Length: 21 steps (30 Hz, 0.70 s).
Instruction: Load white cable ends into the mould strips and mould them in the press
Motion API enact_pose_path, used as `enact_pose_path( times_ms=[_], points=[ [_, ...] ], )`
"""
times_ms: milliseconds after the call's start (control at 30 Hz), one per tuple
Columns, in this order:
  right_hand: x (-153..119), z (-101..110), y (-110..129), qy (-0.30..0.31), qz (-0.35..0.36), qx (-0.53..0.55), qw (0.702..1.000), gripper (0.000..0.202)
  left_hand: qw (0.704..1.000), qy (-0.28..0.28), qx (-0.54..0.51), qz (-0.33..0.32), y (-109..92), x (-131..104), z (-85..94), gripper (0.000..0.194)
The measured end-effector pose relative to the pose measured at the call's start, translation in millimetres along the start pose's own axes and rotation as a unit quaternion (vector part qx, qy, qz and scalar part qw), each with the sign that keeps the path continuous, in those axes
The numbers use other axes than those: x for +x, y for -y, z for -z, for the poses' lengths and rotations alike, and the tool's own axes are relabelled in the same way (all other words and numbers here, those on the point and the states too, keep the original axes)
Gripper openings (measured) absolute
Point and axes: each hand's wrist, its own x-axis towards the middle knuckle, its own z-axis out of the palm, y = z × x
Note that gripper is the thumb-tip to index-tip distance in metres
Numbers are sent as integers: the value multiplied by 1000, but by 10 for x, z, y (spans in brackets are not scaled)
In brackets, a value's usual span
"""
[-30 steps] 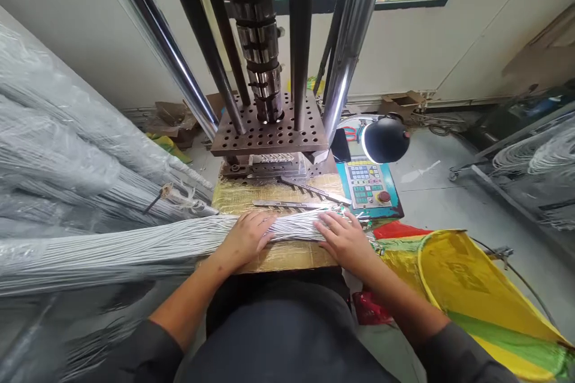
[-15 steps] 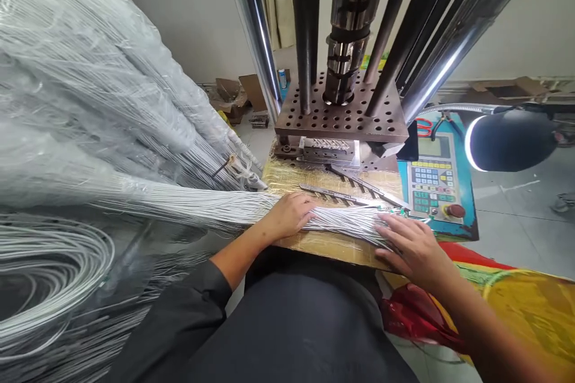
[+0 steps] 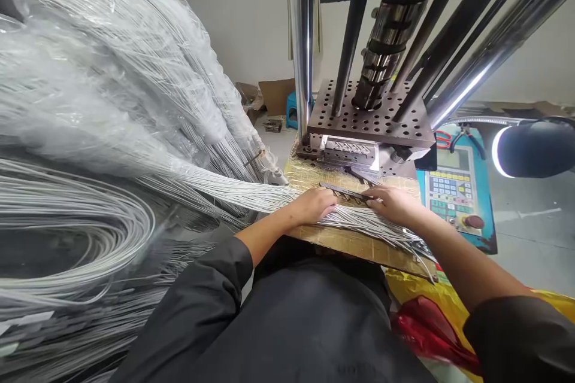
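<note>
A thick bundle of white wires (image 3: 251,196) runs from the left across the tape-covered board (image 3: 350,239), its ends fanned out at the right. My left hand (image 3: 312,206) is closed at the near end of a dark metal strip (image 3: 345,192) with small teeth, just over the wires. My right hand (image 3: 390,203) pinches the strip's right end, fingers bent around it. Behind it lies a second dark strip (image 3: 359,176), partly covered. Beyond both hands, a metal fixture (image 3: 350,148) sits under the press's drilled plate (image 3: 371,122).
Plastic-wrapped wire bundles (image 3: 135,60) rise at the left, above a coil of wires (image 3: 144,233). A control panel (image 3: 451,185) with a red knob stands at the right, beside a black lamp (image 3: 534,149). Steel columns (image 3: 494,54) flank the press. Red plastic (image 3: 426,329) lies at lower right.
My right hand has left the wire ends, moved up and left, and taken hold of the strip. My left hand has shifted to the strip's left end. The view has swung left.
</note>
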Motion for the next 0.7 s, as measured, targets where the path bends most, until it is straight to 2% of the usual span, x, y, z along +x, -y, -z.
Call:
enact_pose_path(
  times_ms=[100,200,367,533,700],
  points=[
    [41,-12,19,5,-22,-5,1000,42,1000,-10,7,-13,-3,-28,10,19],
    [111,13,70,39,-38,-33,998,43,1000,-14,-4,-22,6,-27,16,20],
    [275,84,193,74,-51,-50,995,43,999,-12,-36,-6,29,-3,-56,19],
    [334,71,325,52,-56,-49,996,39,998,-60,-31,20,-30,-61,-160,22],
    [307,43,403,-1,-58,-54,997,41,992,-113,42,24,-157,-187,-249,31]
  ],
)
